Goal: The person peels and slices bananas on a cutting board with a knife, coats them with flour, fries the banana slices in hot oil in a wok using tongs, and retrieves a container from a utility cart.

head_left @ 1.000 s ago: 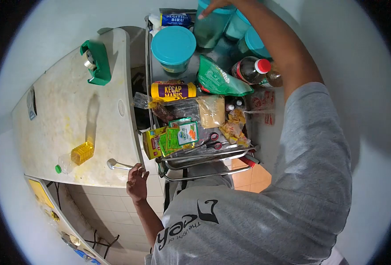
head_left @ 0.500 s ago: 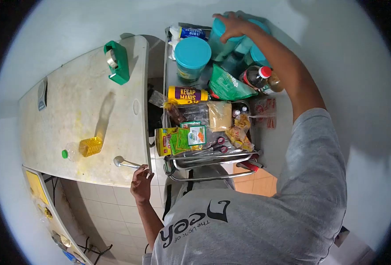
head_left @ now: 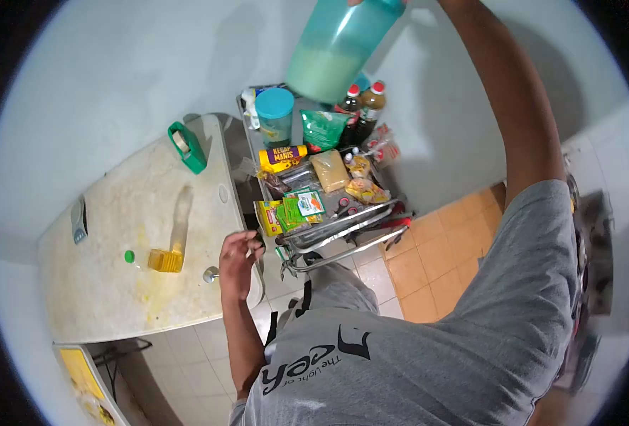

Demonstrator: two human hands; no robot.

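Observation:
At the top edge, my right hand [head_left: 355,2] grips a tall translucent teal plastic canister [head_left: 343,53], tilted and lifted above the trolley. Pale contents fill its lower part; its top is out of view. Most of that hand is cut off by the frame. My left hand [head_left: 237,266] hovers at the right edge of the white table, fingers loosely bent and apart with nothing visible in them. Beneath it lies a metal spoon [head_left: 210,274], its handle hidden behind the hand. A bottle of yellow oil [head_left: 165,260] with a green cap rests on its side nearby.
The trolley [head_left: 343,233] carries a teal-lidded canister [head_left: 274,117], a yellow kecap manis pack [head_left: 282,157], a green pouch [head_left: 324,130], red-capped bottles [head_left: 372,106], scissors [head_left: 344,206] and sachets [head_left: 301,207]. A green tape dispenser [head_left: 188,148] stands on the white table [head_left: 101,298].
My right hand has raised the teal canister off the trolley, up to the top of the view. My left hand's fingers have loosened above the spoon. The camera view has shifted.

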